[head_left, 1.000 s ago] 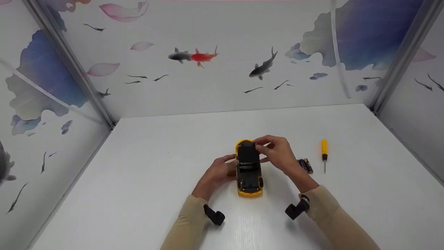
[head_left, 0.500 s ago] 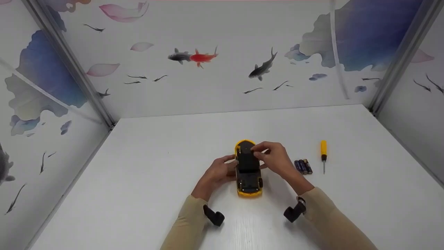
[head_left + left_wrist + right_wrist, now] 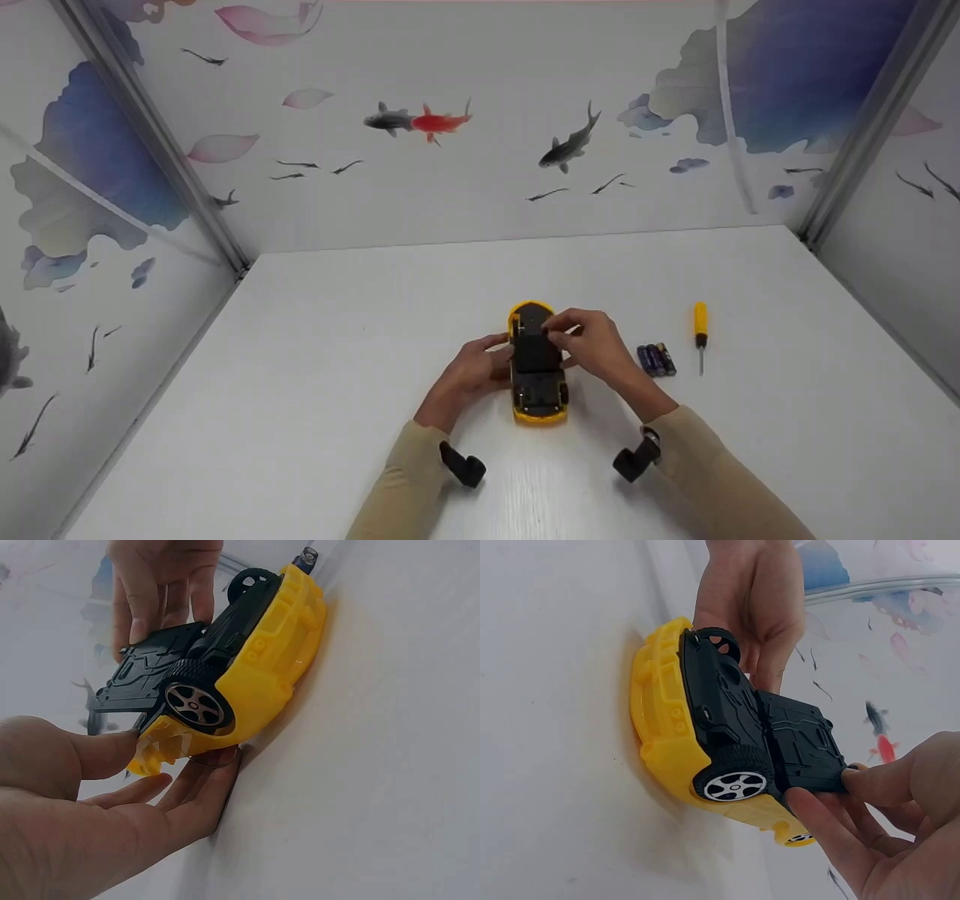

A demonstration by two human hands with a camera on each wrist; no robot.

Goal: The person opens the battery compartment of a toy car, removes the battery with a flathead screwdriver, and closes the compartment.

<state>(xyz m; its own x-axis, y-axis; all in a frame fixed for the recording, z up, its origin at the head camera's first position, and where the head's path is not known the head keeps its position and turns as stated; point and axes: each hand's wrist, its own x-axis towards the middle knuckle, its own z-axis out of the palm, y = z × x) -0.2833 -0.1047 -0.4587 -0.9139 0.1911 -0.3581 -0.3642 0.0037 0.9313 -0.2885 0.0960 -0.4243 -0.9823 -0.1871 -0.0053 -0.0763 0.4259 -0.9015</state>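
Observation:
A yellow toy car (image 3: 541, 418) lies upside down on the white table, its black underside and wheels facing up. My left hand (image 3: 474, 367) grips its left side, thumb near the edge and fingers beneath the body in the left wrist view. Between thumb and fingers, my right hand (image 3: 596, 341) pinches the black battery cover (image 3: 802, 739). This cover stands tilted up from the middle of the underside, its lower edge at the car and its other edge raised. What lies under the cover is hidden.
Three batteries (image 3: 656, 360) lie side by side just right of my right hand. Further right is a screwdriver (image 3: 700, 322) with a yellow handle, its tip toward me. Printed walls (image 3: 480, 202) enclose the table (image 3: 360, 300) at the back and sides.
The battery cover has shifted from the car's far half toward its middle, with my right hand moving slightly nearer to me. My left hand and the car stay in place.

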